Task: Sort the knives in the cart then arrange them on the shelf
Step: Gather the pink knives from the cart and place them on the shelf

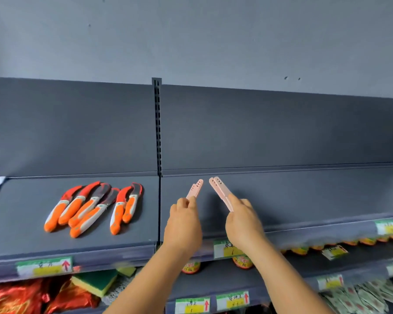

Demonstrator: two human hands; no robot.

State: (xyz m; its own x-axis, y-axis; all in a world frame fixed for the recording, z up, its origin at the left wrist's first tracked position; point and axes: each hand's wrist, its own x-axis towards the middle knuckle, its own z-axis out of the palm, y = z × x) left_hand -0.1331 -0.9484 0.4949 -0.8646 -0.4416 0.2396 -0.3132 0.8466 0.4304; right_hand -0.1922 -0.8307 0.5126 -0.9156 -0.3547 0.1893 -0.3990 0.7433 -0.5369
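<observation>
At frame centre, over the bare shelf [281, 200], the left hand [183, 225] and right hand [244, 223] each pinch two pink knives [219, 189] loosely by one end, so one could slip and scatter on release.

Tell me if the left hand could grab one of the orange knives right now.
Probably not as it stands: the left hand already grips pink knives. Nothing lies between it and the orange knives on the shelf, so the path looks free.
</observation>
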